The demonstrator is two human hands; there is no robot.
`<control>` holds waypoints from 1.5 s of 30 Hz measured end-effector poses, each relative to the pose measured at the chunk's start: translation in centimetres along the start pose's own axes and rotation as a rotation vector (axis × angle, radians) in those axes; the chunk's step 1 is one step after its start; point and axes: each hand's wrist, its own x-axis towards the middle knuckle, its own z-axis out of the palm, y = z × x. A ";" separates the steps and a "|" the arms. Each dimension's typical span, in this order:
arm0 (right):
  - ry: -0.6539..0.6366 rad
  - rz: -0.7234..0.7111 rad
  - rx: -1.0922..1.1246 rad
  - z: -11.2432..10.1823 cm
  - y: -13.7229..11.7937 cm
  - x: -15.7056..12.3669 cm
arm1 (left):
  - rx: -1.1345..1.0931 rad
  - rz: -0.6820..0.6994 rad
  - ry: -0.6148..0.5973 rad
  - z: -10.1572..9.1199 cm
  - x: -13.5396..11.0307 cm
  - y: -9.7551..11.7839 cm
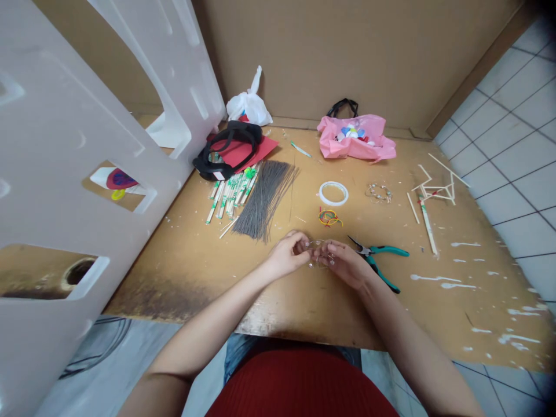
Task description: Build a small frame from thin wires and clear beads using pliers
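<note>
Two opposed pinches, by our left hand and right hand, apparently steady the wire; the pliers lie within easy reach.

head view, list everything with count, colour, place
table: 1, brown, centre
board: 1, brown, back
panel: 1, white, left
tied bag: 1, white, back
sheet: 1, red, left
headgear: 1, black, on sheet
wrapped sticks: many, white-green, left
wires: many, grey, left
open bag: 1, pink, back
tape roll: 1, white, centre
strings: several, multicoloured, centre
beaded ring: 1, silvery, right
stick frame: 1, pale, right
pliers: 1, teal-black, right
tiles: many, white, right
wire loops: some, silvery, held, centre
shirt: 1, red, bottom
left hand: 1, bare, centre
right hand: 1, bare, centre
</note>
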 end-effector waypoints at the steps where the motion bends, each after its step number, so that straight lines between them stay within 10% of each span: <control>1: 0.006 -0.004 -0.026 0.0 -0.1 0.0 | -0.140 -0.007 -0.044 0.0 0.2 -0.2; 5: 0.010 -0.004 -0.093 -0.3 0.0 0.1 | -0.619 -0.064 -0.264 -0.2 0.6 -0.5; 14: -0.123 0.138 0.066 -0.7 0.8 0.0 | -0.819 -0.238 -0.384 -0.6 0.5 0.3; 22: -0.126 0.091 0.215 -0.8 0.4 0.1 | -1.018 -0.426 -0.152 -0.7 1.3 -1.1; 45: 0.048 0.021 0.323 -1.5 0.0 0.0 | -1.152 -0.362 -0.134 -1.2 1.3 -0.6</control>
